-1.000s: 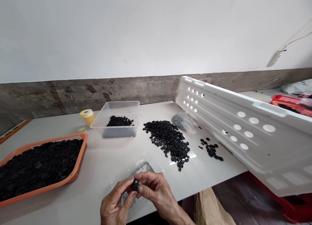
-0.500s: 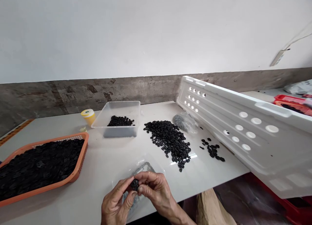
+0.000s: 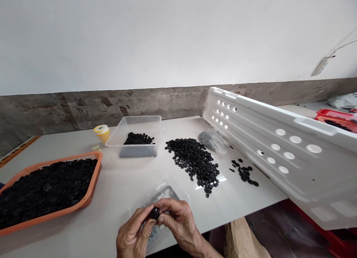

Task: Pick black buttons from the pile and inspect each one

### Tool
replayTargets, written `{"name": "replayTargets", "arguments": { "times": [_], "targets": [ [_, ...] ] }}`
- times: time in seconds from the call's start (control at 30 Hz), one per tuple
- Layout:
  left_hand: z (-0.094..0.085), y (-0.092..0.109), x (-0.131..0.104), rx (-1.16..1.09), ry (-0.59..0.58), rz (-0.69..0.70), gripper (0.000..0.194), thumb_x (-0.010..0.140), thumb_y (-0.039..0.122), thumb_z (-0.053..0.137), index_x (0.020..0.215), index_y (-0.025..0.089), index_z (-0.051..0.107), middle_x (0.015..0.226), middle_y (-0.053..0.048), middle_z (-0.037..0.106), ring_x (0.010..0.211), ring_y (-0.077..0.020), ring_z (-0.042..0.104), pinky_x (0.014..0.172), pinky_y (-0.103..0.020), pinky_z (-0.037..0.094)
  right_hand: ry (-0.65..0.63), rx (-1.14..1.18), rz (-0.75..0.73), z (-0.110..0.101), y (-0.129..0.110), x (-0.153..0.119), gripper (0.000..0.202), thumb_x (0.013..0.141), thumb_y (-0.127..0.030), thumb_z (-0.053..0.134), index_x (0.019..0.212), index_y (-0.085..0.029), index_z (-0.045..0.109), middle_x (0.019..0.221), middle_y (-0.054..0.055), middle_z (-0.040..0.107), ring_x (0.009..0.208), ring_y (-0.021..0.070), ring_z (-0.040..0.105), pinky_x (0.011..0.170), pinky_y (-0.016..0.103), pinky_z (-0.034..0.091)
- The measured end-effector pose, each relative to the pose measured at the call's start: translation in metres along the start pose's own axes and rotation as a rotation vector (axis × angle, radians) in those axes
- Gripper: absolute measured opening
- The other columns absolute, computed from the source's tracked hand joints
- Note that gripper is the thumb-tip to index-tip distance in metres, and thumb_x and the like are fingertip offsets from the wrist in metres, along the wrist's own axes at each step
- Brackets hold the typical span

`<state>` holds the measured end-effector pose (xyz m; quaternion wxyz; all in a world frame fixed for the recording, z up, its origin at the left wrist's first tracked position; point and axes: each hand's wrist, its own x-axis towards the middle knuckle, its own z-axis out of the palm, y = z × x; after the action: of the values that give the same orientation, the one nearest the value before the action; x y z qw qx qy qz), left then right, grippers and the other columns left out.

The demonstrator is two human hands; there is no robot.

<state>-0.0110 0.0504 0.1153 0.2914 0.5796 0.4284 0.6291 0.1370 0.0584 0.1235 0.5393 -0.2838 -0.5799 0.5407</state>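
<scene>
Under both arms spreads a pale desk [image 3: 111,198]. Nearest, left hand [image 3: 134,232] and right hand [image 3: 180,224] each keep a pinching grip on one small black part [image 3: 154,213], above a clear tray [image 3: 181,192] of grey bits [image 3: 169,191]. Too covered, its long axis and pointing cannot be told. Leftward, an orange basket [image 3: 93,181] brims with black pieces [image 3: 52,191]; farther, a translucent bin [image 3: 136,151] holds a small black heap [image 3: 138,139].

A single view is taken from head height, directed forward and down; the counter [image 3: 117,191] is seen at close range from above its near edge, its upper part filled by the wall [image 3: 167,38].
</scene>
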Motion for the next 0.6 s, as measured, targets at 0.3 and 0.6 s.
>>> {"name": "replayTargets", "arguments": {
  "times": [0.3, 0.6],
  "targets": [
    [0.0027, 0.0021, -0.0049, 0.000, 0.017, -0.049, 0.022, 0.077, 0.040, 0.070, 0.095, 0.029, 0.077, 0.088, 0.001, 0.074, 0.077, -0.0103, 0.068, 0.073, -0.013, 0.054, -0.031, -0.031, -0.006, -0.0012, -0.0009, 0.0003, 0.025, 0.088, -0.031, 0.062, 0.106, -0.013, 0.066, 0.080, 0.005, 0.060, 0.074, 0.0063, 0.061, 0.072, 0.012, 0.051],
    [0.0044, 0.0005, -0.0053, 0.004, 0.014, -0.030, 0.021, 0.079, 0.039, 0.068, 0.098, 0.033, 0.076, 0.090, 0.003, 0.074, 0.079, -0.0085, 0.069, 0.076, -0.011, 0.052, -0.008, -0.117, -0.058, -0.0020, -0.0011, 0.0005, 0.025, 0.089, -0.032, 0.061, 0.105, -0.013, 0.066, 0.077, 0.004, 0.061, 0.072, 0.0062, 0.061, 0.070, 0.011, 0.050]
  ]
}}
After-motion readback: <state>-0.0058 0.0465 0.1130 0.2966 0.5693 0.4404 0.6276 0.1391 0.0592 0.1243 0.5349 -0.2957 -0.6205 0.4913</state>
